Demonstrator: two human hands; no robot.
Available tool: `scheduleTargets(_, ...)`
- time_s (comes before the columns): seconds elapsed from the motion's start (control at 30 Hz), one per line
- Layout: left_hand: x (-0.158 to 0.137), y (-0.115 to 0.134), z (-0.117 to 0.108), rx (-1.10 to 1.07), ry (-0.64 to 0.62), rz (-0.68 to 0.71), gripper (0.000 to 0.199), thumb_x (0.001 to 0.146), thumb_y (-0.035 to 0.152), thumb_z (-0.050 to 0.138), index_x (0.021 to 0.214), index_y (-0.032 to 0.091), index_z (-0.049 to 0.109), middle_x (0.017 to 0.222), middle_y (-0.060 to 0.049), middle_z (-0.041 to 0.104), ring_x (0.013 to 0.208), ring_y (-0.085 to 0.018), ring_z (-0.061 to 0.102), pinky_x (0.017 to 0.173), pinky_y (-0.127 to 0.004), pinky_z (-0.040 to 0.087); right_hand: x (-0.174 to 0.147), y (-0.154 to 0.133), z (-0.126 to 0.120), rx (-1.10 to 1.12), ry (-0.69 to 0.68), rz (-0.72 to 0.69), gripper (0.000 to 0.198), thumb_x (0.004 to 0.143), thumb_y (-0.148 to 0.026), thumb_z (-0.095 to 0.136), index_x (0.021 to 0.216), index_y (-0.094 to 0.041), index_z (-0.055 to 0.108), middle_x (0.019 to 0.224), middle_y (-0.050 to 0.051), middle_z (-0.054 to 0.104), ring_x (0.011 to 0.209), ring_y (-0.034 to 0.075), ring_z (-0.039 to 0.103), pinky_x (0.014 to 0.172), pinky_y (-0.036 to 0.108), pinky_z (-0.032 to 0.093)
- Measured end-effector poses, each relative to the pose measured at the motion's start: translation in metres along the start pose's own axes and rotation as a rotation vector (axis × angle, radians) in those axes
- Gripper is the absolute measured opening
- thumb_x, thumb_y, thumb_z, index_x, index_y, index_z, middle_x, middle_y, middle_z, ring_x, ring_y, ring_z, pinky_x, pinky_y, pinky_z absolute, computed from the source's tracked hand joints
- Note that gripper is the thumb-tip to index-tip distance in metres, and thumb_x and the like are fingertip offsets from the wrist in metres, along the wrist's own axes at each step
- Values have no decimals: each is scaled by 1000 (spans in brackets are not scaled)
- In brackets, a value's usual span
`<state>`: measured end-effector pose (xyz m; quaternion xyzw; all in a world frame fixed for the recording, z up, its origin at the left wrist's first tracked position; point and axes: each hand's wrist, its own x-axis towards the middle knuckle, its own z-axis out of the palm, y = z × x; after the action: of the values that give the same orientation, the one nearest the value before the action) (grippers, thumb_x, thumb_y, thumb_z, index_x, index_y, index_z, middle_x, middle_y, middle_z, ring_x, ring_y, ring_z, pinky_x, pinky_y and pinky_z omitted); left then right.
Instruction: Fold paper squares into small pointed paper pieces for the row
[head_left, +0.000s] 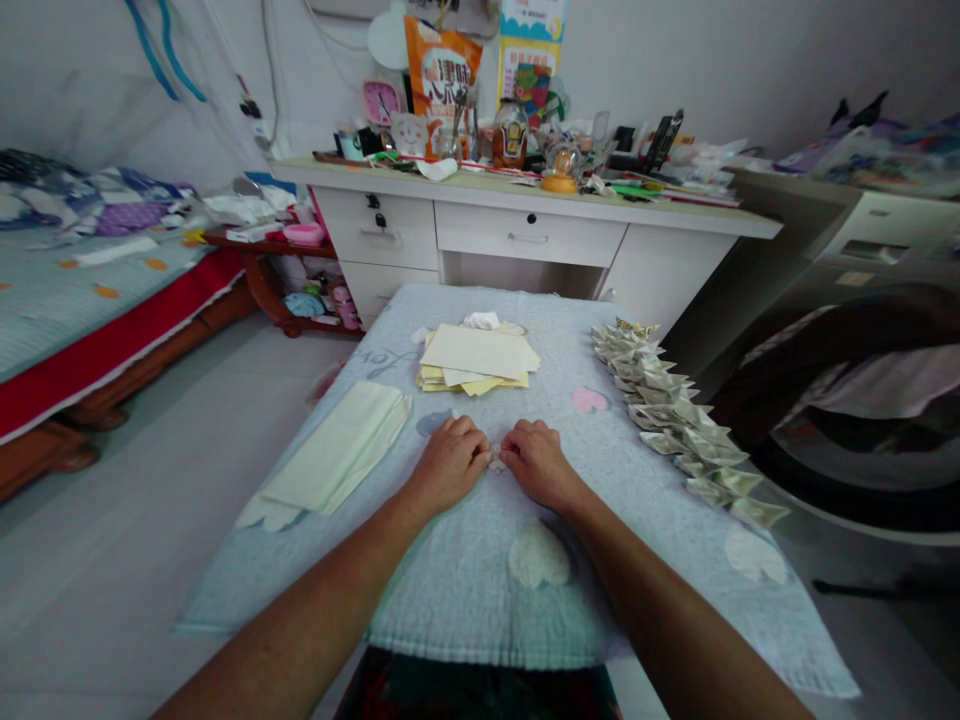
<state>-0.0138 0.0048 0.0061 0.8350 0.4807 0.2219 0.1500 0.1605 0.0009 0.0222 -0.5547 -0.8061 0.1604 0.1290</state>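
My left hand [455,462] and my right hand [537,458] meet near the middle of the cloth-covered table, both with curled, pinching fingers. Between the fingertips shows a small pale piece of paper [496,460], mostly covered, so its shape cannot be made out. Just beyond my hands lies a stack of cream and yellow paper sheets [480,352], with a crumpled white bit [481,320] behind it. To the left rests a pile of long, pale green folded paper [337,445]. Rows of small folded paper boats [667,405] run along the right side of the table.
A light blue quilted cloth [450,590] covers the table. Behind it stands a white desk [525,240] crowded with jars, a pink clock [382,102] and an orange bag [441,85]. A bed [97,290] is on the left, a washing machine [862,300] on the right.
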Motion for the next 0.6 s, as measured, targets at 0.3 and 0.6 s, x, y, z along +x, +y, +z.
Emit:
scheduleTargets(0.3, 1, 1, 5, 61, 4, -42, 14, 85, 23, 53, 77, 19, 63, 87, -4, 53, 88, -20, 49, 81, -36, 39, 1, 1, 3, 11, 4, 52, 16, 90, -23, 53, 82, -18, 65, 89, 4, 62, 90, 19, 48, 74, 31, 24)
scheduleTargets(0.6, 2, 2, 4, 69, -5, -47, 15, 86, 25, 52, 77, 19, 63, 87, -4, 53, 87, -20, 49, 79, -36, 39, -1, 0, 6, 5, 51, 100, 14, 89, -29, 56, 82, -20, 64, 91, 4, 60, 90, 20, 47, 74, 31, 25)
